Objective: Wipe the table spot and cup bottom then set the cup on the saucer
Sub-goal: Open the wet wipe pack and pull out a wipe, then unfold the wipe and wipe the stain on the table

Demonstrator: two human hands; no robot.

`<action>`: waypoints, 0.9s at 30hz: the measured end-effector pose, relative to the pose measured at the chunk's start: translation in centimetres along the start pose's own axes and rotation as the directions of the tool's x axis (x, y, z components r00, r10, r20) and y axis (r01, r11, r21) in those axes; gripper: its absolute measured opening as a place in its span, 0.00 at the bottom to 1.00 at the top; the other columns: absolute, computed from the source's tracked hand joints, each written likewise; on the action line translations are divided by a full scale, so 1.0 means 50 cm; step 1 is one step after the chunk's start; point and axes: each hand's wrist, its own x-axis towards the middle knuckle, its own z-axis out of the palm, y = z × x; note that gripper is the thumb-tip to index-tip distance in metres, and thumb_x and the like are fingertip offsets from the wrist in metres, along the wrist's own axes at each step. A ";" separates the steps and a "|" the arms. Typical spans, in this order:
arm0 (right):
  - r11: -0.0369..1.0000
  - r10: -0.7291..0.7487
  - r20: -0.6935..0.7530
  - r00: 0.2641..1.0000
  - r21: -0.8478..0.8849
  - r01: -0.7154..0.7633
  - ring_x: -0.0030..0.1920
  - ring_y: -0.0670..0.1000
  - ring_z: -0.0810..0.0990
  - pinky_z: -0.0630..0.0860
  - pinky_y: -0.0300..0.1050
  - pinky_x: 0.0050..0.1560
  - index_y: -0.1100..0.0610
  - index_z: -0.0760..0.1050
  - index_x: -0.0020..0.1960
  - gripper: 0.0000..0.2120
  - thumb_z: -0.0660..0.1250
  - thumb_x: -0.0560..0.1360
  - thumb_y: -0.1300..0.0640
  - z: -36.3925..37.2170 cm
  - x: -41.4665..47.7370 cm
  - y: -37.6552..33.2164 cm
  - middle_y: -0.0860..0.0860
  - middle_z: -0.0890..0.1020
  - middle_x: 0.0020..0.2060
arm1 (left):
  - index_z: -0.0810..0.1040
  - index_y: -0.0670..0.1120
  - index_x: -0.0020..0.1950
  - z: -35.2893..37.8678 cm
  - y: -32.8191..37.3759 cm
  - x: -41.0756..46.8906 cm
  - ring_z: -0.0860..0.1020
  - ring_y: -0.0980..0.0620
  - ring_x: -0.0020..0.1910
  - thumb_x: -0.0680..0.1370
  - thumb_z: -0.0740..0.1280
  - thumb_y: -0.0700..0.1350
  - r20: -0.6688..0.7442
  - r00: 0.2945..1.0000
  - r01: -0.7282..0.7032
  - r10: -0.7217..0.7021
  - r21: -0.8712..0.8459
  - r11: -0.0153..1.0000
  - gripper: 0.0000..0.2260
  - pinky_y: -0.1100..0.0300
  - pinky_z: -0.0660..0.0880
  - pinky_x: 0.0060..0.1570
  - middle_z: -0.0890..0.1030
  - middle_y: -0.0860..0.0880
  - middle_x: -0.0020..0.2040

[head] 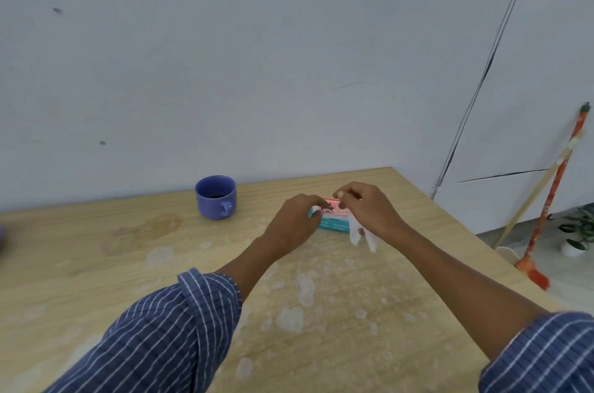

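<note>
A blue cup [216,197] with dark liquid inside stands upright near the far edge of the wooden table [96,264], handle toward me. A brownish damp stain [151,227] marks the wood just left and in front of the cup. To the right lies a small red and teal tissue pack [334,221]. My left hand [294,222] presses on the pack's left end. My right hand [363,209] pinches a white tissue [358,233] that hangs down from it beside the pack. A sliver of something blue shows at the left frame edge [1,236].
A grey wall runs behind the table. White blotches [305,288] speckle the wood in front of me. Past the table's right edge, an orange broom [546,199] leans on the wall above the floor, next to a small potted plant [578,232].
</note>
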 end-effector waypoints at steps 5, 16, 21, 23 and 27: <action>0.962 0.022 0.093 0.995 0.268 -0.046 0.52 0.55 0.84 0.77 0.49 0.55 0.58 0.82 0.54 0.09 0.64 0.79 0.60 0.043 -0.042 -0.092 0.57 0.86 0.48 | 0.75 0.38 0.62 -0.064 0.031 -0.067 0.81 0.42 0.45 0.83 0.59 0.52 0.443 0.829 0.558 -0.341 -0.698 0.449 0.18 0.52 0.81 0.48 0.80 0.39 0.50; 0.962 -0.057 0.321 0.945 0.270 -0.033 0.42 0.54 0.84 0.83 0.51 0.47 0.58 0.75 0.61 0.13 0.64 0.77 0.65 0.148 -0.141 -0.209 0.55 0.81 0.49 | 0.80 0.41 0.51 -0.210 -0.068 -0.221 0.81 0.46 0.44 0.77 0.65 0.31 0.106 0.864 0.297 -0.493 -0.897 0.327 0.08 0.53 0.80 0.46 0.82 0.42 0.50; 0.944 -0.082 0.372 0.925 0.328 -0.049 0.44 0.49 0.85 0.82 0.49 0.47 0.55 0.79 0.54 0.11 0.69 0.77 0.50 0.207 -0.168 -0.257 0.52 0.86 0.46 | 0.80 0.41 0.55 -0.272 -0.103 -0.292 0.82 0.48 0.43 0.75 0.66 0.30 0.040 0.914 0.266 -0.404 -0.811 0.521 0.12 0.57 0.81 0.45 0.82 0.44 0.49; 0.936 -0.098 0.365 0.926 0.349 -0.038 0.48 0.54 0.85 0.81 0.51 0.48 0.58 0.79 0.54 0.08 0.69 0.77 0.55 0.231 -0.171 -0.276 0.56 0.86 0.49 | 0.79 0.40 0.56 -0.292 -0.110 -0.312 0.81 0.48 0.44 0.76 0.66 0.30 -0.003 0.913 0.245 -0.408 -0.796 0.554 0.11 0.56 0.81 0.47 0.80 0.42 0.49; 0.893 -0.129 0.361 0.923 0.447 -0.050 0.50 0.58 0.85 0.84 0.48 0.44 0.55 0.79 0.54 0.06 0.68 0.78 0.59 0.263 -0.178 -0.314 0.57 0.83 0.52 | 0.74 0.45 0.64 -0.324 -0.120 -0.346 0.82 0.43 0.52 0.79 0.66 0.41 0.041 0.886 0.315 -0.463 -0.785 0.533 0.13 0.49 0.81 0.52 0.81 0.44 0.56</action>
